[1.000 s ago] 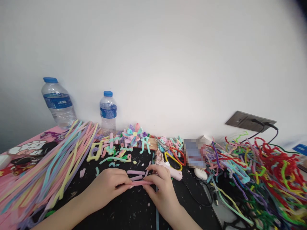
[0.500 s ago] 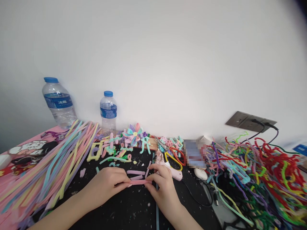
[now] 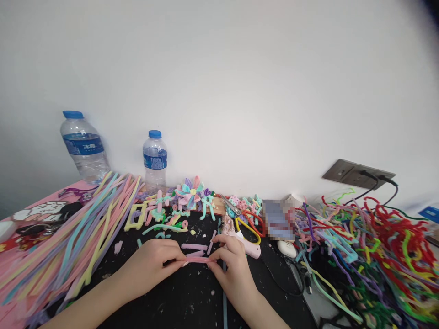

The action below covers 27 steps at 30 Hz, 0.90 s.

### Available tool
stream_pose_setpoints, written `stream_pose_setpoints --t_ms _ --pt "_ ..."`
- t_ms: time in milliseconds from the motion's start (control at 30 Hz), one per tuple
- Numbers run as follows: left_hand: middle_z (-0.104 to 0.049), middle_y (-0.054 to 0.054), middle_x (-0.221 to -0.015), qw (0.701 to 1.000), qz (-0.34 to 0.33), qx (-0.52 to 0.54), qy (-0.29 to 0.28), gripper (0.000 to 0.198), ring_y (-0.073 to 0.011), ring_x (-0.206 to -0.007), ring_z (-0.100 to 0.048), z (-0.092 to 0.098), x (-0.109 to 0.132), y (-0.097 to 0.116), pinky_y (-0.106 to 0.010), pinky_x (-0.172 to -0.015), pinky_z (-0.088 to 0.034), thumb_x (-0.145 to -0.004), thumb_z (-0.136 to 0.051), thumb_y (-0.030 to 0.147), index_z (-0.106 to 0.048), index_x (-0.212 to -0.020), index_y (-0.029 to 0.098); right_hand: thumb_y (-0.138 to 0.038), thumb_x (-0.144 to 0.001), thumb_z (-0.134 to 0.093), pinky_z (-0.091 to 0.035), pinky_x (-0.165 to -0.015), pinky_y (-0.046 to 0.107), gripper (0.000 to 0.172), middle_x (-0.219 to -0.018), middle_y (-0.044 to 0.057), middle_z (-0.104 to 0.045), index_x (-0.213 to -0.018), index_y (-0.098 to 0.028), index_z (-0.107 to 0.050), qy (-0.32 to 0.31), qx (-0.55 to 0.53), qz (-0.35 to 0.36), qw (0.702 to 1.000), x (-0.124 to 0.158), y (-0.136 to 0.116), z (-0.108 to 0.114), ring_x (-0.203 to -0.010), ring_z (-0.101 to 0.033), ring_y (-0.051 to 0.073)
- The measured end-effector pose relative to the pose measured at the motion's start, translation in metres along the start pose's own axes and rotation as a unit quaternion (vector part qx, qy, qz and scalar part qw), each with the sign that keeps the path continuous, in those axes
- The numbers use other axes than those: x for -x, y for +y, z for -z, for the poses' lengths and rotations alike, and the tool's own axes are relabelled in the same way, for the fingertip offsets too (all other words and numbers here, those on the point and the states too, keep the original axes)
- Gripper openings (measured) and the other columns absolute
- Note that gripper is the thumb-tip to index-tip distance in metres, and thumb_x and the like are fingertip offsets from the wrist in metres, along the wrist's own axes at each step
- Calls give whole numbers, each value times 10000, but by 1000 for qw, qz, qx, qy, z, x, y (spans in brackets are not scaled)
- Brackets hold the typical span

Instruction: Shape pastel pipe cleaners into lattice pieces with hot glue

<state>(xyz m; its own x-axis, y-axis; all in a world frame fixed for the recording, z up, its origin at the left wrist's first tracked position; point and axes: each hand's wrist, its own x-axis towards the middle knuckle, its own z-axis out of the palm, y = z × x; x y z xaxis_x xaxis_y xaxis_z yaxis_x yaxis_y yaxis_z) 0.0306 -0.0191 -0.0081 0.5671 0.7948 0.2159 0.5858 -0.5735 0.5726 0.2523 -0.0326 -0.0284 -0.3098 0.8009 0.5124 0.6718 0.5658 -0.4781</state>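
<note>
A short pink pipe cleaner stretches level between my two hands. The fingers of my left hand pinch its left end, and my right hand pinches the right end between thumb and finger. Just behind it lie a lilac pipe cleaner piece and a second, partly covered lilac piece. Another short lilac piece stands slanted beside my right fingertips. Beyond my right hand rests a pale pink glue gun, its cable running right.
Long pastel pipe cleaners are heaped at left, a colourful tangle at right. Two water bottles stand by the wall. Behind the black mat are pipe-cleaner flowers, scissors and a white earphone case.
The pink pipe cleaner has bowed slightly and sits a touch higher between my fingers. Both hands keep nearly the same place and grip.
</note>
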Motion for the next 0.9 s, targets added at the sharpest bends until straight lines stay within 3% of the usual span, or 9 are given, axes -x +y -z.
stream_pose_setpoints --t_ms 200,900 --pt "-689 -5 -761 999 27 -1 -26 212 -148 -718 -631 3 -1 4 -203 -641 -455 -871 -508 251 -710 -818 221 -60 -697 -681 -433 -760 449 152 -995 59 -604 -703 -196 -614 -3 -11 -6 1000 0 1 -1 -893 -561 253" --pt "-690 -3 -810 998 24 -21 -60 201 -140 -757 -630 11 -2 1 -200 -675 -429 -876 -505 234 -703 -841 220 -61 -687 -682 -453 -768 447 182 -1016 61 -603 -767 -217 -634 -20 15 0 1000 -2 1 2 -929 -554 266"
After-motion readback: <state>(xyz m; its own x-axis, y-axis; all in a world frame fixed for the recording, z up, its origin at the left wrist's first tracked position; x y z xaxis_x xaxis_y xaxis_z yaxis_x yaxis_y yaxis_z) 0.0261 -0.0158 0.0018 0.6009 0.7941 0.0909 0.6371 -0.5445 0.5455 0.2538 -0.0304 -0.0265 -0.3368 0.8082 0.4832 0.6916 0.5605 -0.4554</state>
